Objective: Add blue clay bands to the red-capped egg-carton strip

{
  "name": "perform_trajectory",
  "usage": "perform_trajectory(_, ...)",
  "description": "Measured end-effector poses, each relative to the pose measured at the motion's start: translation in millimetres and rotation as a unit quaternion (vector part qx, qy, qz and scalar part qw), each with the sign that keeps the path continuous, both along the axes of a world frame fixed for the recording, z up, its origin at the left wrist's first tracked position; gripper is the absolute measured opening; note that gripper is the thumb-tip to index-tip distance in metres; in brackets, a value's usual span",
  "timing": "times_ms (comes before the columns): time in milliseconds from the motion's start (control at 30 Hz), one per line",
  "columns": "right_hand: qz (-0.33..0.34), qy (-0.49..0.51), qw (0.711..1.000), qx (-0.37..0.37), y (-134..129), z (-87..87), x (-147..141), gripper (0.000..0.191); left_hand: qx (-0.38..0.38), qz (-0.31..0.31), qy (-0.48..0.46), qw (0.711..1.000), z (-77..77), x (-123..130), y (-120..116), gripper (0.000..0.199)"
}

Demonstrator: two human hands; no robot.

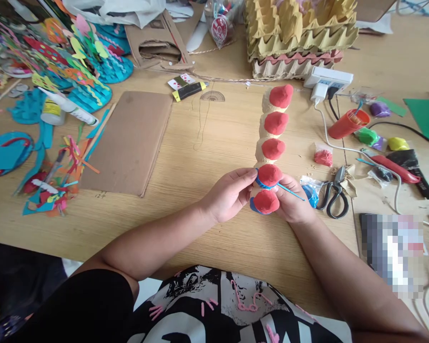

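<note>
A strip of egg carton [265,127] stretches away from me, its row of bumps topped with red clay caps [274,149]. Its near end is gripped from both sides. My left hand [229,193] is closed at the left edge, thumb and fingers against blue clay [260,181] around the second cap from me. My right hand [297,200] wraps the right edge, its fingertips partly hidden. A thin blue stick [292,192] sticks out over the right hand and seems held under its thumb. More blue clay shows below the nearest cap.
Scissors [336,193], a bag of blue clay [310,194] and a bag of red clay [323,156] lie to the right. Beyond stand a red cup [349,124], a power strip [329,78] with cables and stacked egg trays [300,38]. Cardboard [127,143] and paper crafts [89,90] lie left.
</note>
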State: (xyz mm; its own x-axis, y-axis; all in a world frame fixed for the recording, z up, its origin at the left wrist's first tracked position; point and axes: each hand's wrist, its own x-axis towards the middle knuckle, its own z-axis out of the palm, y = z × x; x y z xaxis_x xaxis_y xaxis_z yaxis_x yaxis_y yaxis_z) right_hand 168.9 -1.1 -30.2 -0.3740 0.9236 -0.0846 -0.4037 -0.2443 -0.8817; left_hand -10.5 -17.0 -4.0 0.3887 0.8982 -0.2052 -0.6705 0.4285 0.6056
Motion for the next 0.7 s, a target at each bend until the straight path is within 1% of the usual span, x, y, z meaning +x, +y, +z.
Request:
perform_trajectory(133, 0.009, -0.044, 0.999, 0.008, 0.3, -2.5, 2.1, 0.028, 0.001, 0.006, 0.001, 1.0, 0.4, -0.8, 0.4, 0.035)
perform_trajectory(267, 0.012, -0.059, 0.998, 0.011, 0.5, -4.1, 3.4, 0.029, 0.003, -0.009, -0.006, 1.0, -1.3, -1.7, 1.0, 0.033)
perform_trajectory(333, 0.007, -0.064, 0.998, 0.009, 0.3, -4.8, 2.9, 0.029, -0.008, -0.014, -0.009, 1.0, -2.1, -1.9, 1.2, 0.034)
perform_trajectory(433, 0.002, -0.06, 0.998, 0.004, -0.3, -5.4, 1.6, 0.028, -0.016, -0.008, 0.001, 1.0, -2.6, -2.3, 1.0, 0.033)
perform_trajectory(533, -0.001, -0.053, 0.999, 0.001, -0.7, -4.4, 0.5, 0.027, -0.001, -0.006, 0.019, 1.0, -2.1, -2.7, 0.6, 0.033)
perform_trajectory(700, 0.002, -0.028, 1.0, -0.013, -1.0, 2.9, -1.3, 0.027, 0.021, 0.015, 0.039, 0.999, -0.8, -2.2, 1.3, 0.037)
